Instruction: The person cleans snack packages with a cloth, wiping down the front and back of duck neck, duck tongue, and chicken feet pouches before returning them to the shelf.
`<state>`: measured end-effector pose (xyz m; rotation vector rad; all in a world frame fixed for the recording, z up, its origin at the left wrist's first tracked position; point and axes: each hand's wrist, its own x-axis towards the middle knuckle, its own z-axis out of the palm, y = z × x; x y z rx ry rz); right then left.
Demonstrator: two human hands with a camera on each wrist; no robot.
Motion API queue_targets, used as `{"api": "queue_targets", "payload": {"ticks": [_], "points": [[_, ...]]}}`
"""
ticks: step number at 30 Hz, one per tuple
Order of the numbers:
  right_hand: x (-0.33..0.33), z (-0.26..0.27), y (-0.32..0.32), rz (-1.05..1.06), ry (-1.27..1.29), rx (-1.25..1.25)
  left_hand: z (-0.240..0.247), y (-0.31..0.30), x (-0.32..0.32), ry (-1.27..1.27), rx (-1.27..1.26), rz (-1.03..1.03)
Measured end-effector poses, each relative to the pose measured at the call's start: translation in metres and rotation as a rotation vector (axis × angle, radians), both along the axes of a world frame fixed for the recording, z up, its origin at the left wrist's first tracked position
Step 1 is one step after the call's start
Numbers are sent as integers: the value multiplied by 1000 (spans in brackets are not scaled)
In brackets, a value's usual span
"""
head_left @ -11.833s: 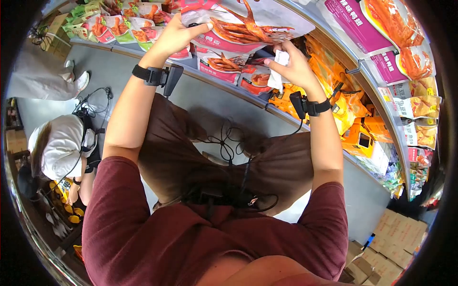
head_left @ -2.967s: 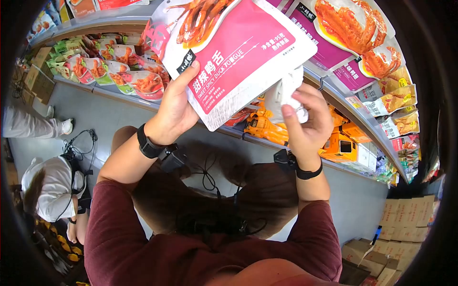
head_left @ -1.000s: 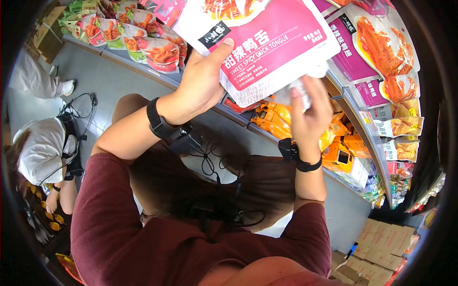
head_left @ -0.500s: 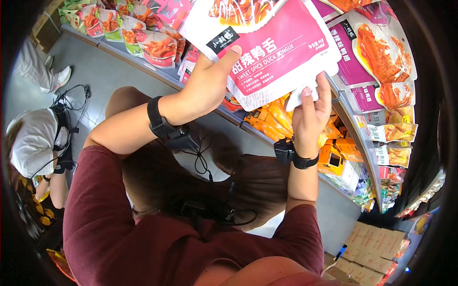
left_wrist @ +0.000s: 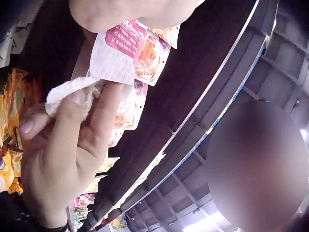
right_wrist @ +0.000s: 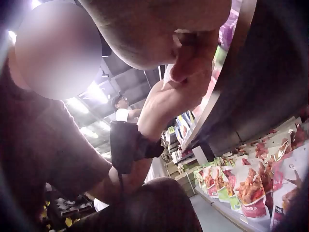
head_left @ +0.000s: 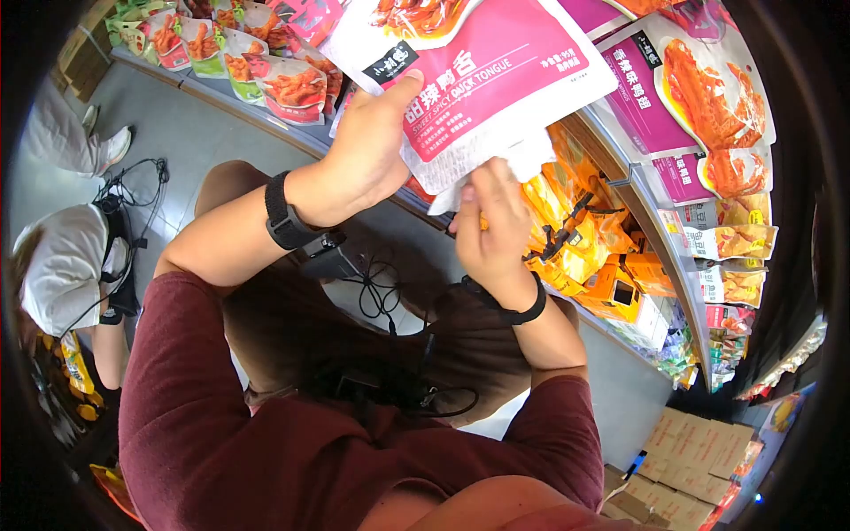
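The left hand point(head_left: 372, 146) grips the left edge of a pink and white duck tongue pouch point(head_left: 496, 97), thumb on its front by the black label. Against the pouch's lower edge, the right hand point(head_left: 496, 221) holds a crumpled white tissue point(head_left: 522, 152). In the left wrist view the right hand point(left_wrist: 67, 145) has the tissue point(left_wrist: 72, 92) between its fingers, at the bottom of the pouch point(left_wrist: 113, 60). The right wrist view shows the right hand point(right_wrist: 159, 29) close up at the top; its fingertips are hard to make out.
Shelves hold small chicken pouches point(head_left: 297, 88), purple pouches point(head_left: 708, 88) and orange bags point(head_left: 575, 239). A person in a white top point(head_left: 71, 265) crouches at left beside black cables point(head_left: 133, 195). Cardboard boxes point(head_left: 691, 451) stand at lower right.
The right hand, with the tissue, has moved left along the pouch's lower edge since half a second ago. The pouch has shifted slightly left. Earlier, the pouch was lifted from the shelf area.
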<state>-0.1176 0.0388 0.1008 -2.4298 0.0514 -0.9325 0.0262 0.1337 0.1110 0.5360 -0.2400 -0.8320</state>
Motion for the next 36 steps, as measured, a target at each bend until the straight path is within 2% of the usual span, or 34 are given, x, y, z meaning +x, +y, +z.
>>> {"api": "queue_targets", "payload": {"ticks": [1, 2, 13, 15, 16, 17, 19, 25, 31, 33, 35, 36], "points": [[1, -1, 3, 30, -67, -148, 0, 0, 1, 7, -6, -5], [2, -2, 7, 18, -85, -179, 0, 1, 3, 2, -31, -28], [-4, 22, -6, 170, -53, -244, -3, 1, 12, 108, -22, -147], [-12, 46, -12, 159, 125, -325, 1, 2, 12, 115, -27, -177], [-15, 49, -12, 52, 124, -308, 4, 2, 11, 129, -35, -196], [-15, 53, -17, 41, 121, -305, 6, 2, 9, 124, -31, -206], [-9, 61, -32, -136, -142, -310, 8, 1, 7, 101, -13, -201], [-10, 67, -61, -227, -214, -330, 3, -2, 0, -21, 89, -187], [-2, 54, -60, -113, -161, -170, -4, -4, -3, -119, 108, -146], [-1, 43, -57, -67, -75, 60, -6, -3, -3, -124, 112, -138], [0, 40, -55, -46, -66, 90, -5, -3, -3, -129, 118, -128], [0, 34, -55, -21, -93, 13, -4, -3, -4, -113, 122, -97]]}}
